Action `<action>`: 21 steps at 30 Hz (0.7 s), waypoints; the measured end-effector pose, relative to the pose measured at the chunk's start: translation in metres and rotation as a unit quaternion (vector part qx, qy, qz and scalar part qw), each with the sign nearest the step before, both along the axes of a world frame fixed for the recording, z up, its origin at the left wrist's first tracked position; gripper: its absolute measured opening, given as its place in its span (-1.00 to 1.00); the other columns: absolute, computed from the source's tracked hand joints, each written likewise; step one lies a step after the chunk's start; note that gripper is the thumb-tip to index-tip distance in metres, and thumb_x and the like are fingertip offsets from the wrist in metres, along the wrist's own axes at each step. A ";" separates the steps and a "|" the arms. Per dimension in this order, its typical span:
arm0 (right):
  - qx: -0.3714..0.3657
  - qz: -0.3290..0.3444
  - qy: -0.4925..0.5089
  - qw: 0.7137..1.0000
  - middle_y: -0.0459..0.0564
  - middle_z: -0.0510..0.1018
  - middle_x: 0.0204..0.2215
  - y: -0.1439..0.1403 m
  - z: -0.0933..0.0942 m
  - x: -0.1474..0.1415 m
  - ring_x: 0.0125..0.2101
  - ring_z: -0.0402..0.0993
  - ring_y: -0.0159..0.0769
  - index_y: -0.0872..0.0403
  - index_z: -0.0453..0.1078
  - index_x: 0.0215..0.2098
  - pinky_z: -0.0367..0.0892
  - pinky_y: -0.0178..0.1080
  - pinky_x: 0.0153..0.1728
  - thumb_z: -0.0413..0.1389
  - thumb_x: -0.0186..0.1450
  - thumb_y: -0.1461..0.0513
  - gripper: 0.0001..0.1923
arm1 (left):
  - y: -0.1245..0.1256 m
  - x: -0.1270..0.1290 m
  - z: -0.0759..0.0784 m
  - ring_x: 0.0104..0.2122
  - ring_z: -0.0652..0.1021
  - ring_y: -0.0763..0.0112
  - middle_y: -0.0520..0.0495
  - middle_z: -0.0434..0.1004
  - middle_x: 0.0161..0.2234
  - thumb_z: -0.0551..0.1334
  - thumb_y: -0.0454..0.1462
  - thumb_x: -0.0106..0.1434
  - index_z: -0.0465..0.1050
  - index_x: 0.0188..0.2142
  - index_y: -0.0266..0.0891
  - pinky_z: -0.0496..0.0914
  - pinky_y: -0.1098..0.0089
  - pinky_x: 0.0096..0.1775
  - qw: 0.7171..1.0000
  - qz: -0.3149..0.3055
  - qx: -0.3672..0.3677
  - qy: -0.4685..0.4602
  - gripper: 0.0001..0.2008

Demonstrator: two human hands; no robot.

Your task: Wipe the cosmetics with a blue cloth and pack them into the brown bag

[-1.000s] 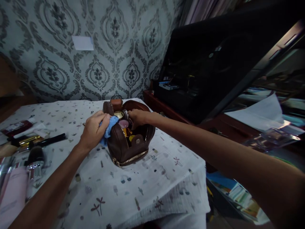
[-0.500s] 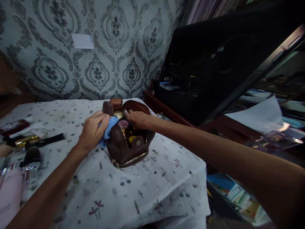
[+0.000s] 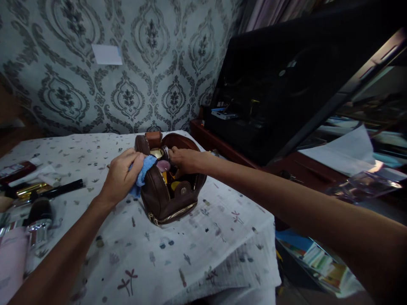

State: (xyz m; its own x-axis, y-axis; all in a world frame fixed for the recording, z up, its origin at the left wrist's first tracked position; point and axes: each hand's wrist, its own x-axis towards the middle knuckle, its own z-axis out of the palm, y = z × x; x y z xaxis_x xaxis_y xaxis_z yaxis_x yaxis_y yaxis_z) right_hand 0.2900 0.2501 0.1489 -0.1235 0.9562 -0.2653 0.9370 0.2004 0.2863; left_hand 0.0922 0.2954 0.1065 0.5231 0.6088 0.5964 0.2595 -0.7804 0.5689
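The left hand (image 3: 119, 176) presses a blue cloth (image 3: 142, 174) against the brown pouch (image 3: 165, 192), fingers closed on it. The right hand (image 3: 184, 160) steadies the open top, fingers curled on the rim; wiping seems underway, calling next for a firm hold.

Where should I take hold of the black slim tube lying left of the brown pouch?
Take the black slim tube across its middle, coming from above. It lies flat on the white patterned tablecloth, long axis running left to right, with bare cloth along its near side. The gold tube crowds its left end, so a grip nearer the free right end looks safer.
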 end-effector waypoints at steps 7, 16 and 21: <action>0.039 0.177 0.056 0.982 0.20 0.41 0.08 -0.002 -0.023 0.003 0.06 0.43 -0.09 0.16 0.37 0.08 0.43 -0.14 -0.05 0.02 0.40 0.29 -0.70 | 0.000 -0.001 -0.001 -0.42 0.38 0.36 0.01 0.24 -0.48 -0.02 -0.10 0.39 0.16 -0.56 -0.17 0.24 0.29 -0.29 1.000 0.000 -0.003 0.004 -0.60; -0.010 0.107 0.036 0.994 0.21 0.55 -0.02 0.002 -0.024 -0.007 -0.08 0.57 -0.07 0.20 0.41 -0.03 0.44 -0.18 -0.20 0.00 0.39 0.35 -0.77 | 0.000 0.000 0.000 -0.39 0.42 0.35 -0.02 0.31 -0.44 -0.02 -0.09 0.39 0.21 -0.55 -0.17 0.27 0.29 -0.26 1.000 0.001 -0.005 0.010 -0.60; -0.022 0.091 0.041 0.995 0.23 0.55 0.01 -0.001 -0.019 -0.013 -0.04 0.56 -0.04 0.22 0.39 0.02 0.45 -0.16 -0.17 -0.04 0.40 0.37 -0.72 | 0.000 -0.002 0.001 -0.38 0.42 0.35 -0.02 0.32 -0.44 -0.03 -0.09 0.40 0.21 -0.55 -0.17 0.27 0.29 -0.26 1.000 0.001 -0.006 0.015 -0.60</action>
